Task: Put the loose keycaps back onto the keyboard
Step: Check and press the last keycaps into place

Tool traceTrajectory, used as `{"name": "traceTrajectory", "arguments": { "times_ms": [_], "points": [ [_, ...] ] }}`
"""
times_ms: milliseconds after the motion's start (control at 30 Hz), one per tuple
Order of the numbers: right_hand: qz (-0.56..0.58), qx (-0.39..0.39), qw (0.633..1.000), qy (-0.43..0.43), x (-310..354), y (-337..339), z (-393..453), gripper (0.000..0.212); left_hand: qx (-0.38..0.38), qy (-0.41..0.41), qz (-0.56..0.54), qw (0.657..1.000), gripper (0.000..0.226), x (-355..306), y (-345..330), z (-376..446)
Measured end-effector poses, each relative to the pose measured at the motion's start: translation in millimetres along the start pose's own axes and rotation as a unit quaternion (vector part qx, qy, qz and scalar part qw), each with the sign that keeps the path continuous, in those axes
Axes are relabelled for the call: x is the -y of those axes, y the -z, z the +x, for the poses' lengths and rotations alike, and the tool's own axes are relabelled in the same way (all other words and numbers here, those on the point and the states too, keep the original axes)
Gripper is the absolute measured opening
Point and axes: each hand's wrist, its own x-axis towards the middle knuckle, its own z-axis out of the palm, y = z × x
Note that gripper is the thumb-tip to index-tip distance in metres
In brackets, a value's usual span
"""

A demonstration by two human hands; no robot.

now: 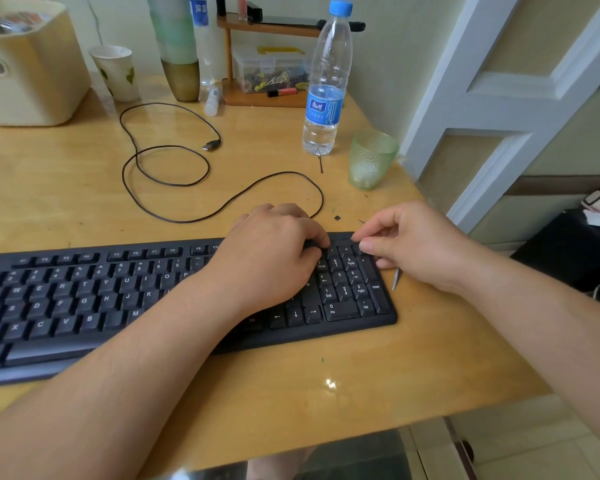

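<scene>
Two hands work at the right end of our black keyboard [153,299], which lies across the front of the wooden table [66,188]. Our left hand [274,251] lies over the block between the letter keys and the number pad, fingers curled down with the tips against the keys at the pad's top-left corner; whether they hold a keycap we cannot tell. Our right hand [413,244] sits at the pad's top-right corner, thumb and forefinger pinched together on a small dark keycap [358,250] right at the top row of the pad. The cap is mostly hidden by the fingertips, so whether it is seated we cannot tell.

One small dark piece [337,217] lies on the table just behind the keyboard, between our two hands. A thin grey tool [395,279] lies beside the keyboard's right edge, partly under our right palm. The keyboard's black cable [174,181] loops loosely behind, its USB plug [211,145] lying free. Farther back stand a water bottle [326,84] and, near it, a green glass tumbler [369,159]. At the back left sit a paper cup [115,72] and a cream bin [28,64].
</scene>
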Motion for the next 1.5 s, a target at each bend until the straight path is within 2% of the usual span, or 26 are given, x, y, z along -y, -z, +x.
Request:
{"name": "traceTrajectory", "arguments": {
  "times_ms": [133, 467, 767, 967, 1067, 1233, 1400, 1500],
  "points": [
    [0.044, -0.001, 0.999, -0.010, -2, -2, -2, 0.014, 0.002, 0.002, 0.000, 1.000, 0.024, 0, 0, 0],
    [0.022, -0.030, 0.999, -0.004, -6, -7, 0, 0.012, 0.004, 0.006, 0.002, 1.000, 0.024, -2, 1, -1],
    [-0.034, 0.007, 0.998, -0.055, 10, -4, 14, 0.013, 0.005, 0.005, 0.006, 1.000, 0.024, -1, 1, 0],
    [-0.086, -0.010, 0.995, -0.044, 9, -5, 16, 0.016, 0.005, 0.005, 0.009, 1.000, 0.025, -1, 1, -1],
    [-0.045, 0.017, 0.996, -0.069, 11, -2, 14, 0.015, 0.005, 0.005, 0.009, 1.000, 0.025, -1, 1, -1],
    [0.067, 0.111, 0.982, -0.139, 23, 20, 17, 0.010, 0.006, 0.003, 0.005, 1.000, 0.025, 0, 0, 0],
    [-0.010, 0.104, 0.988, -0.112, 25, 15, 19, 0.016, 0.009, 0.001, 0.005, 1.000, 0.025, 0, 0, 1],
    [-0.008, 0.106, 0.988, -0.114, 24, 13, 20, 0.017, 0.007, -0.001, 0.007, 1.000, 0.025, 0, 1, -1]
  ]
}}
